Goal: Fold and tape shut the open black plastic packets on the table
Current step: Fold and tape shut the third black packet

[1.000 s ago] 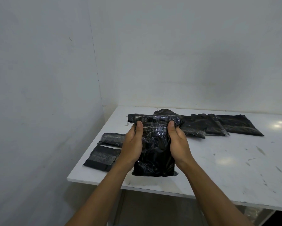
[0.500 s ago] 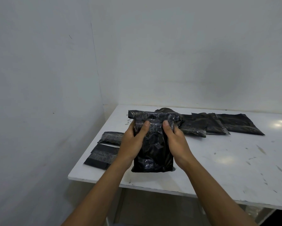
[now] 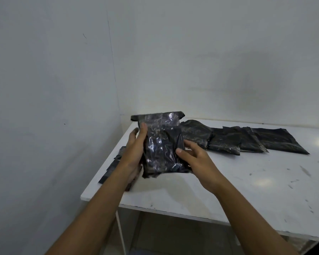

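A shiny black plastic packet (image 3: 160, 144) is lifted above the white table (image 3: 228, 181), its top end folded over into a flat band. My left hand (image 3: 134, 150) grips its left edge, thumb on the front near the top. My right hand (image 3: 193, 159) holds its lower right side, thumb on the front and fingers behind. More black packets (image 3: 247, 139) lie overlapping in a row on the table behind and to the right. Several folded packets (image 3: 110, 170) lie at the table's left edge, mostly hidden by my left forearm.
The table stands in a corner, with white walls on the left and behind. Its front edge (image 3: 173, 210) runs just below my forearms. The right half of the tabletop is scuffed and shows light reflections.
The packet has risen off the table and tilted up. My right hand slid from the folded top down to the lower right side; my left hand stayed on the left edge.
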